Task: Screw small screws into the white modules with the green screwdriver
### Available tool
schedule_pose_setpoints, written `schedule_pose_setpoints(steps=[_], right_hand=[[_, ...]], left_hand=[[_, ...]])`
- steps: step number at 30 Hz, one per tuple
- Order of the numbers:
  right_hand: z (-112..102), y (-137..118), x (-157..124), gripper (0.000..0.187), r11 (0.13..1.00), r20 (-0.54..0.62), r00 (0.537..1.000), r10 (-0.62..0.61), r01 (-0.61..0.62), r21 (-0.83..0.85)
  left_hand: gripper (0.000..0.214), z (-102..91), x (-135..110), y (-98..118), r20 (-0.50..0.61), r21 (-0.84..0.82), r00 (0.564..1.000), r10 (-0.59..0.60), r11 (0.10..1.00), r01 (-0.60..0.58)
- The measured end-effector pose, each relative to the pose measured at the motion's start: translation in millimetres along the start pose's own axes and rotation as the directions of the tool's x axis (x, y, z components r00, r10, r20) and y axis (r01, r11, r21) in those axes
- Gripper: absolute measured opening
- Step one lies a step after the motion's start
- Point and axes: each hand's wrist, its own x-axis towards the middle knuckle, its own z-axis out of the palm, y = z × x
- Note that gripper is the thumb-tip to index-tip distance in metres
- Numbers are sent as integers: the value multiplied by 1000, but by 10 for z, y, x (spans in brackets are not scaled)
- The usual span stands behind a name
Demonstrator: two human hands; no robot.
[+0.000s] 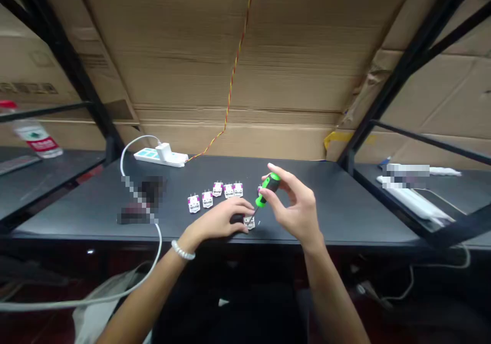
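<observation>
My right hand (298, 207) is closed round the green and black handle of a screwdriver (272, 181). Its thin shaft slants down and left to a small white part (249, 223) near the desk's front edge. My left hand (222, 217), with a white coiled band on the wrist, steadies that part between thumb and fingers. Something dark (237, 218) shows under the left palm; I cannot make out what it is. Beyond the left hand stand several white and purple pieces with metal prongs (194, 203), like small plug inserts. Another purple piece is mostly hidden behind the screwdriver.
A white power strip (178, 159) with an adapter (164, 152) lies at the back left. Its white cable (160, 241) hangs over the front edge. A twisted red-yellow wire (230, 90) runs up the cardboard. Black metal posts (370, 116) flank the desk (364, 216).
</observation>
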Motion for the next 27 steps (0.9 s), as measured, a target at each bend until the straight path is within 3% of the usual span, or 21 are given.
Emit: schedule_pose_setpoints(steps=[11,16,21,27], right_hand=[[97,-145,-48,57,998,52,998,-42,39,53],[102,-148,-23,43,993,36,999,-26,21,120],[32,-228,41,41,989,63,987,-149,150,-5],[70,-171,61,33,976,-155,972,-179,156,-153]], left_hand=[[27,11,-6,-3,-33,24,999,3,1000,-2],[26,17,-6,8,-24,29,1000,0,1000,0],[27,18,-10,15,-18,36,1000,-6,999,7],[31,26,-11,-12,-12,13,1000,0,1000,0]])
